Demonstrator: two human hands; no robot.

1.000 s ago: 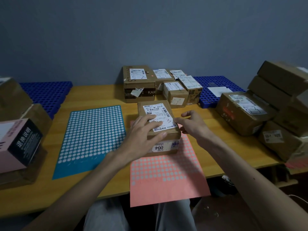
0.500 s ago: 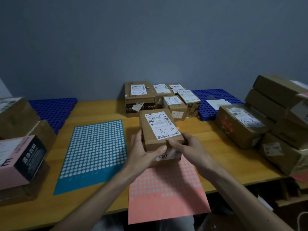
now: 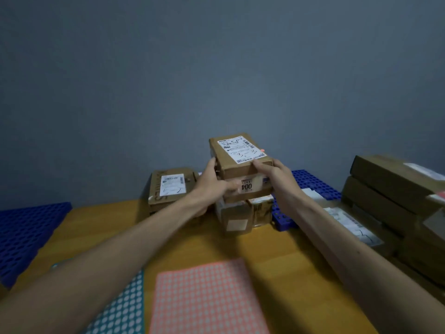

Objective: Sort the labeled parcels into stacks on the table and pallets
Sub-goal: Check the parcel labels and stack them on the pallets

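while both arms stretch out over the wooden table (image 3: 115, 227), the left hand (image 3: 212, 183) grips the labeled parcel (image 3: 237, 156) on its left side and the right hand (image 3: 273, 175) clamps its right edge, thumb on top. the parcel sits directly over the small boxes (image 3: 237, 219) at the table's far edge, beside the blue pallet (image 3: 311, 186), 004 sticker facing us.

surface: wooden table (image 3: 265, 247) | front: pink dotted sheet (image 3: 207, 300) beside teal dotted sheet (image 3: 122, 314) | left: blue pallet (image 3: 26, 235) | back: labeled cardboard parcels (image 3: 168, 189), second blue pallet (image 3: 310, 184) | right: stacked parcels (image 3: 390, 196)
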